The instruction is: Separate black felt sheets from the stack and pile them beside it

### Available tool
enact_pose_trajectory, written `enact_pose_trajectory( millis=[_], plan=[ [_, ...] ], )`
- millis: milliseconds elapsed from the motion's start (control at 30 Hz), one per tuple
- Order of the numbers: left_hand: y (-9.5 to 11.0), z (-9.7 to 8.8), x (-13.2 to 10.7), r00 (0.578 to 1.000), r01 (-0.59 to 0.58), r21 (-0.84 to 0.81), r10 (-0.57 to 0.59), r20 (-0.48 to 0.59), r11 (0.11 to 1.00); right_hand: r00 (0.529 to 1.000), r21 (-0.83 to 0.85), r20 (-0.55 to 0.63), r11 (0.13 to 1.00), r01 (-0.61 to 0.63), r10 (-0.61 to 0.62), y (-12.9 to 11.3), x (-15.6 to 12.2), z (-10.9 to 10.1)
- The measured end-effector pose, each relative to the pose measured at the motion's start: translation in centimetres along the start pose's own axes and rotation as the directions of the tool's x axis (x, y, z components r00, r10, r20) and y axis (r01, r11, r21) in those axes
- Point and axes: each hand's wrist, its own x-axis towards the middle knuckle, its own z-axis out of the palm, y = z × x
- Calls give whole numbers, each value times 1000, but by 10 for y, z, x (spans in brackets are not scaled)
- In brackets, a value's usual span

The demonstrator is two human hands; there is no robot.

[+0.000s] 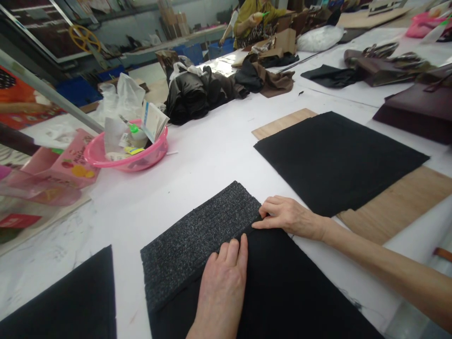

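Observation:
A black felt sheet lies in front of me on the white table, partly over a dark grey ribbed mat. My left hand rests flat on the black sheet's upper edge, fingers together and stretched. My right hand lies at the sheet's far corner, its fingers curled and pressing the edge where felt meets mat.
A larger black felt sheet lies on a wooden board to the right. Another black piece is at bottom left. A pink basin of supplies and a pink box stand left. Dark fabric pile, bags, and a seated person are farther back.

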Motion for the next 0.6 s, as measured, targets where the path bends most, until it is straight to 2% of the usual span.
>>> enact_pose_trajectory(
  millis=[400,600],
  plan=[
    [0,1,1,1000,-18,30,18,-7,999,1000,-16,18,1000,-6,6,0,-1,2],
    [2,1,3,994,-102,136,107,-33,985,1000,-20,19,1000,-5,6,0,-2,3]
  ],
)
